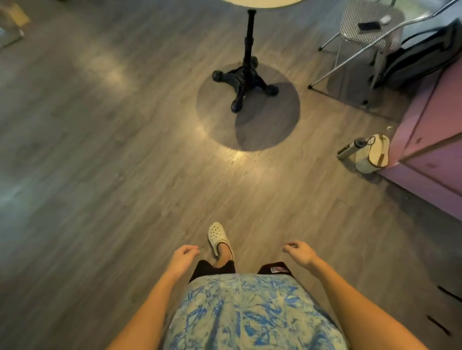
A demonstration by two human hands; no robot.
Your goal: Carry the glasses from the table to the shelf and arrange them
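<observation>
Our left hand (pixel 183 257) and right hand (pixel 300 252) hang low in front of us, both empty, fingers loosely curled and slack, gripping nothing. Between the 2 hands, slightly ahead of the left one, our foot in a cream perforated clog (pixel 218 238) is planted on the grey wood-plank floor (pixel 100 175). Far ahead of both hands stands the round pale-topped desk (pixel 262 2), only its near rim showing at the top edge, on a black cast-iron pedestal with 4 feet (pixel 246 80). We cannot see the glasses; the desk top is cut off by the frame. Ahead and to the right of the right hand, a grey bottle (pixel 351 149) and a cream pouch (pixel 373 157) lie on the floor beside a pink panelled cabinet (pixel 435 140). Farther off, a striped metal-framed chair (pixel 367 27) carries a dark phone (pixel 368 25).
</observation>
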